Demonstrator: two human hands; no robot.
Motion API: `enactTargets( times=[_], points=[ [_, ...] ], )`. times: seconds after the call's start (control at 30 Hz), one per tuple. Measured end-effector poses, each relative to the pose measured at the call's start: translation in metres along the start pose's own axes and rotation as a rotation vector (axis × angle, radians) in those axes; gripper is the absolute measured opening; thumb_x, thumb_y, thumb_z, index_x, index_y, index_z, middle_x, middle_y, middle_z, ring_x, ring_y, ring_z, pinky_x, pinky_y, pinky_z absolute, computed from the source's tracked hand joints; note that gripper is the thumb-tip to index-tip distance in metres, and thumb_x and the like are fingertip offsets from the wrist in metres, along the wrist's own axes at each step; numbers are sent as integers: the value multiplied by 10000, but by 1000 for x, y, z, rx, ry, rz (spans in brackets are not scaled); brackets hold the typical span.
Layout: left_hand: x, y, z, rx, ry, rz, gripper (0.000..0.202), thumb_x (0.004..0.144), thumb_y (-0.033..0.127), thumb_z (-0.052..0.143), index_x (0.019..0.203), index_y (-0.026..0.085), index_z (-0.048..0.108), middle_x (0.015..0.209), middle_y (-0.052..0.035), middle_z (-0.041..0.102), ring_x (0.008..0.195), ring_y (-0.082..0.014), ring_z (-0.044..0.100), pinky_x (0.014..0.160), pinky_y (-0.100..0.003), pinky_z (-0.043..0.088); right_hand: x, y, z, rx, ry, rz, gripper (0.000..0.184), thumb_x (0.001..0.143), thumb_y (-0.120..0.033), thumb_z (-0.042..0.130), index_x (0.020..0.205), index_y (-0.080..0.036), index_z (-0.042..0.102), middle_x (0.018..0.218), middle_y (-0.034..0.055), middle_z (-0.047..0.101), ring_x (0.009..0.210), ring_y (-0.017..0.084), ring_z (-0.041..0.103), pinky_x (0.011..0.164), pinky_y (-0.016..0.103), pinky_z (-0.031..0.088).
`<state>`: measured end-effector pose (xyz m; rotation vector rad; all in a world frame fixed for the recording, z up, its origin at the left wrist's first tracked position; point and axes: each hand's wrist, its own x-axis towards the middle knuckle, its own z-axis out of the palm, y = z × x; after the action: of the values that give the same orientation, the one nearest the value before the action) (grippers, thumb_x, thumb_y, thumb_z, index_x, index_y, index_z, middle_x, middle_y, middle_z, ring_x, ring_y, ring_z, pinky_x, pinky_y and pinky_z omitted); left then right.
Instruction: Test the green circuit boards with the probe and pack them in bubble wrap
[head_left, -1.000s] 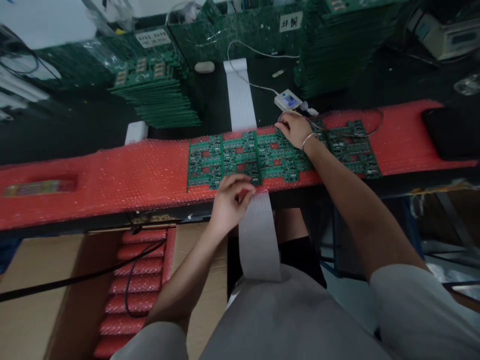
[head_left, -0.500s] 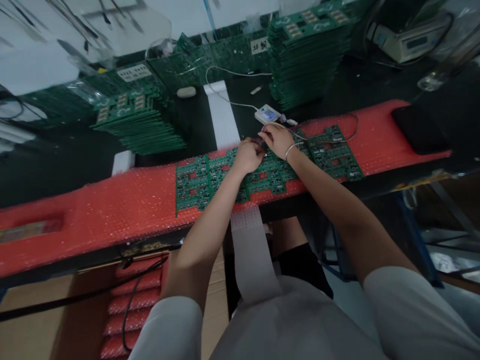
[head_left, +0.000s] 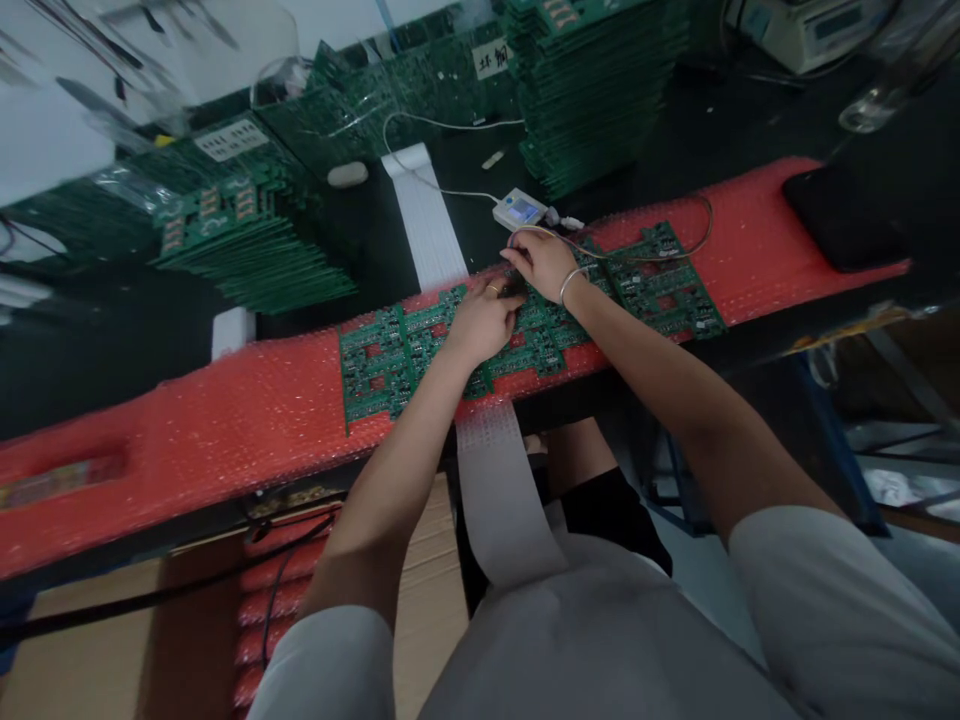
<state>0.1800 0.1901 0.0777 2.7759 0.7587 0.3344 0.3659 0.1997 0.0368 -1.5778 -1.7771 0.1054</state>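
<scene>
A row of green circuit boards lies on a long strip of red bubble wrap along the bench's front edge. My left hand rests on the boards with fingers curled, a ring on one finger. My right hand, with a bracelet at the wrist, is closed on a small dark part at the boards' far edge, fingertips touching the left hand's. Thin wires run from there to a small white meter just behind.
Tall stacks of green boards stand at the back left, and another board stack at back centre. A white paper strip runs across the bench and hangs down. A black flat object lies right. A cardboard box sits below.
My left hand left the paper strip at the front edge and moved up onto the boards beside my right hand. The view shifted, so everything sits lower left.
</scene>
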Motion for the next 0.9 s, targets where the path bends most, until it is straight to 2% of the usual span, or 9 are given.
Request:
enactTargets(
  times=[0.13,0.27,0.37,0.43,0.57,0.63,0.77,0.9],
  points=[
    [-8,-2,7,-11,-21,-16,380,888,123,463,1158,191,722,1328,-118,561,1240,-327,513,1087,-528,399,-7,-11,-25,43,51,5,380,997,-541,402,947,-227,610,897,71,654,943,256,598,899,429,485],
    [-5,-12,17,-91,32,-13,370,872,125,488,1141,209,728,1346,-90,569,1275,-313,504,1108,-523,399,-45,-35,-52,126,38,-39,390,986,-548,436,937,-211,626,894,59,659,934,235,610,912,412,474],
    [-9,-15,17,-167,70,29,422,865,101,484,1226,200,679,1365,-89,577,1302,-286,502,1130,-501,392,-79,-49,-56,172,-35,-86,364,969,-522,489,880,-200,632,930,72,684,950,237,625,908,408,478],
    [-20,-10,10,-220,138,72,451,891,101,461,1309,177,612,1388,-102,567,1331,-258,487,1151,-483,374,-94,-53,-52,178,-78,-87,337,970,-487,501,870,-194,636,945,85,698,941,239,636,896,402,488],
    [-67,14,-14,-291,325,26,346,969,195,453,1281,182,602,1315,-103,605,1262,-215,538,1115,-448,417,-103,-52,-45,138,-106,-64,302,973,-449,507,883,-197,647,978,96,710,961,253,642,912,413,491],
    [-99,28,-23,-310,360,-36,287,982,240,467,1220,198,623,1239,-92,631,1197,-208,575,1068,-434,459,-103,-52,-43,123,-114,-69,299,972,-447,508,895,-199,656,989,96,712,976,257,642,922,414,489],
    [-157,49,-26,-327,355,-130,194,964,256,523,1105,206,646,1113,-79,647,1088,-210,613,976,-406,507,-105,-53,-41,85,-103,-85,327,976,-453,501,898,-184,669,1000,105,717,979,258,651,922,397,488],
    [-195,60,-13,-309,288,-177,101,919,208,578,994,206,645,1012,-57,636,988,-202,620,875,-350,529,-108,-55,-38,24,-108,-74,336,975,-461,501,878,-190,675,996,101,719,978,261,650,914,396,479]
  ],
)
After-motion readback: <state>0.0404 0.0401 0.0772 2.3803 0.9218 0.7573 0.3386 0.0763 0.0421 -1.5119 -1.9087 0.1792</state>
